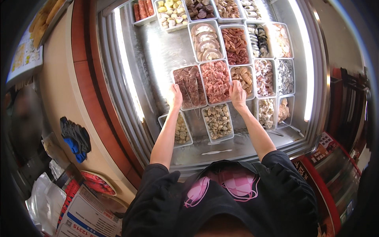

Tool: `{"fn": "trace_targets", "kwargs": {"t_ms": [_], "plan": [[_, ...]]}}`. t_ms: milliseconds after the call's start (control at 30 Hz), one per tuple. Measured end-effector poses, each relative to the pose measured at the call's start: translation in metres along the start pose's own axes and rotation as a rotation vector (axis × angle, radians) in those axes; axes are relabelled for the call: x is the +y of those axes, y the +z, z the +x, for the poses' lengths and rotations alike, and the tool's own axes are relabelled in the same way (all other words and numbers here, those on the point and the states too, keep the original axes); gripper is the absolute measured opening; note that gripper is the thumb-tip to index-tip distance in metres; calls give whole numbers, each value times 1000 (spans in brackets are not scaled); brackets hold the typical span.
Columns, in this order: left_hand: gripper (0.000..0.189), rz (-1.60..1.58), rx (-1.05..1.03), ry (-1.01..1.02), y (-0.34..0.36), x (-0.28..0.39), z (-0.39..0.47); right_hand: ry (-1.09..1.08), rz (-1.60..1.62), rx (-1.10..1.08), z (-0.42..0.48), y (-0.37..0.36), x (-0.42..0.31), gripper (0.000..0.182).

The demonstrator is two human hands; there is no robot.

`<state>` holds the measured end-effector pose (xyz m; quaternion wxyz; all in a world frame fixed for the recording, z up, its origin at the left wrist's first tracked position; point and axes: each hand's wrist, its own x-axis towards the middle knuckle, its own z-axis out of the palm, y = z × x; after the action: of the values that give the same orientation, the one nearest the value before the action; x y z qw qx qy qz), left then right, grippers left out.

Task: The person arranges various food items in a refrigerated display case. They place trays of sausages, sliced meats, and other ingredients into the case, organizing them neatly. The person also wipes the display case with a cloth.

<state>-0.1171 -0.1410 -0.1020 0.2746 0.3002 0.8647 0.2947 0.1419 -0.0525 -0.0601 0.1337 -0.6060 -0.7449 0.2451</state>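
Observation:
Two rectangular plastic tubs sit side by side between my hands in a metal display case. The left tub of dark red meat point(186, 77) has metal tongs point(197, 97) lying across it, and my left hand point(175, 96) is at its left rim. The other tub, of pinkish meat pieces point(215, 81), has my right hand point(237, 94) at its right rim, over the corner of a tub of light brown slices point(243, 76). Whether the fingers grip the rims is hard to tell. Below stand a tub of shellfish meat point(218, 123) and another shellfish tub point(182, 130) partly behind my left forearm.
More tubs stand beyond and to the right, including round pale slices point(206, 41) and red meat strips point(235, 44). Light strips point(308, 74) run along the case's sides. Blue and grey gloves point(75, 139) lie on the left counter. A person is partly visible at far left.

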Motion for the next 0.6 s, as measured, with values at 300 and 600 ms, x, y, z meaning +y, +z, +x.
{"fn": "trace_targets", "kwargs": {"t_ms": [300, 600], "plan": [[18, 73, 49, 174, -1, 11, -9, -32, -127, -21, -3, 3, -2, 14], [53, 30, -111, -28, -33, 49, -24, -58, -134, -105, -11, -37, -23, 15]]}}
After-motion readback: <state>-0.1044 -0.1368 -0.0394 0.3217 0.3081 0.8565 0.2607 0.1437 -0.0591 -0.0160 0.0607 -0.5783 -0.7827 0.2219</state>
